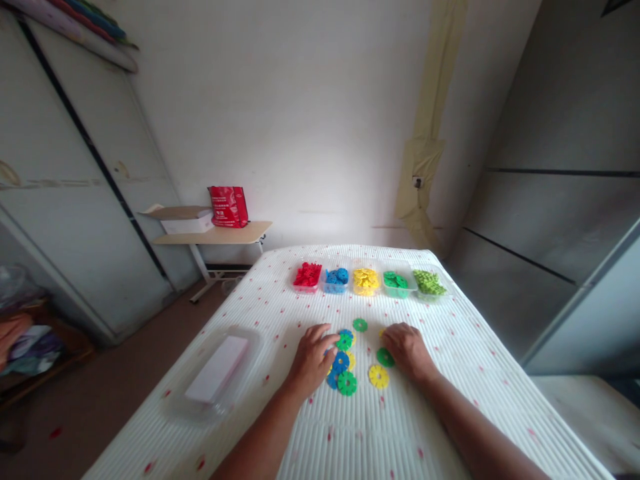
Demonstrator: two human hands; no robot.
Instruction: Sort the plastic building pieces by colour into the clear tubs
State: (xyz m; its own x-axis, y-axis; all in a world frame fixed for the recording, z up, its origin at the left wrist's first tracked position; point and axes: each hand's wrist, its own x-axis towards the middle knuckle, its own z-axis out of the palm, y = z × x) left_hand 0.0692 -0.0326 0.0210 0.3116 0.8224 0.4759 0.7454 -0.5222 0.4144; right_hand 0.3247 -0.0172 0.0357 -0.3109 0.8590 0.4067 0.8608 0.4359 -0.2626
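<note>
My left hand (314, 355) rests on the cloth with its fingers apart, beside a loose cluster of notched plastic discs. In that cluster a green disc (344, 343) overlaps blue and yellow ones, a blue disc (341, 362) lies below it, and another green disc (347, 383) is nearest me. My right hand (409, 348) has its fingers curled together over a yellow disc (382, 333), mostly hidden by the fingertips. Close to that hand lie a green disc (385, 357) and a yellow disc (379, 377). One green disc (360, 325) lies farther forward, between the hands.
Across the table stand clear tubs of red pieces (307, 274), blue discs (337, 277), yellow discs (366, 279), green discs (397, 280) and light green pieces (429, 283). At left, a pale pink block (218, 369) sits in a clear plastic tray. A red bag (229, 207) stands on a side table.
</note>
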